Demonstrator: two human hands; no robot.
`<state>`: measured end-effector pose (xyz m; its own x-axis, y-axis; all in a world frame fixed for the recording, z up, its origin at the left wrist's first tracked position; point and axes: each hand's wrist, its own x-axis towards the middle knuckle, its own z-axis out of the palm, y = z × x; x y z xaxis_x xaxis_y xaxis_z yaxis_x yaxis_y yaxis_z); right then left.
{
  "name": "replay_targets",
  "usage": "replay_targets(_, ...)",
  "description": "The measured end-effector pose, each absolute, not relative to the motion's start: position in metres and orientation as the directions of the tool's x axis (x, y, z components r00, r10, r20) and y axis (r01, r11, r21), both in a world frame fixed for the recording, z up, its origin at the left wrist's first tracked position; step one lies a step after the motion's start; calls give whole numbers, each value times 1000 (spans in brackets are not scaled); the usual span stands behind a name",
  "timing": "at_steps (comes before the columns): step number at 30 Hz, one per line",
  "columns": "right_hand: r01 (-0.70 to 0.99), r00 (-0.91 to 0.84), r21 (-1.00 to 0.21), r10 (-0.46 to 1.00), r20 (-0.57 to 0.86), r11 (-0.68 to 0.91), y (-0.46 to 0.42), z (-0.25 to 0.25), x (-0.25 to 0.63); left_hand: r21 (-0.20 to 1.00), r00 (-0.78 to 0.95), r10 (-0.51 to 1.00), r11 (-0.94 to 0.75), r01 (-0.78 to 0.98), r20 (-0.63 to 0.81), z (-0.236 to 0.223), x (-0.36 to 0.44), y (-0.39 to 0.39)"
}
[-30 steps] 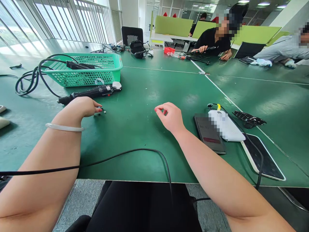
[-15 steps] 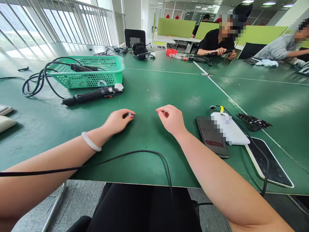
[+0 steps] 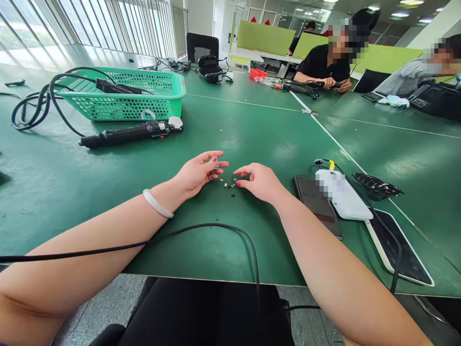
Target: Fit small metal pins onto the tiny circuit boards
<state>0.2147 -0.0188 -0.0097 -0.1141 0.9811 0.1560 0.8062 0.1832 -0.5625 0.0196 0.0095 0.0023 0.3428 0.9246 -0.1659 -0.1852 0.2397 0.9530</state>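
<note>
My left hand (image 3: 197,175) is turned partly palm up over the table, its thumb pressed on a small silvery metal part (image 3: 216,166); the other fingers are loosely stretched. Below its fingertips a handful of tiny loose parts (image 3: 226,185), some metallic and some black, lies on the green tabletop. My right hand (image 3: 260,183) is just right of these pieces. Between its thumb and index finger shows a small metal piece (image 3: 236,179), too small to name. A black electric screwdriver (image 3: 129,132) lies on the table beyond my left hand.
A green plastic basket (image 3: 126,103) with a corded black tool stands behind the screwdriver. Phones lie at right: a dark one (image 3: 315,202), a white one (image 3: 345,197) and a white-edged one (image 3: 403,250). A black cable (image 3: 201,226) crosses in front. Two people sit across the table.
My left hand has moved right and turned palm up, its fingers loosened. Tiny parts now lie on the table between the hands. My right hand has shifted slightly right and lower.
</note>
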Motion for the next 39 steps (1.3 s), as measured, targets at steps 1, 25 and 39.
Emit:
replay_targets(1,805,-158,-549,974,164,223,-20,-9,212,960,332,929,229,-161,-166,3,18,10)
replay_targets(25,156,125,-985,987,99,79,-27,-1,180,997,532,847,59,-52,-22,-1,24,2)
replay_targets(39,-49,127,-999,991,-28,-22,-27,-6,178,999,506,862,47,-25,-28,-2,23,1)
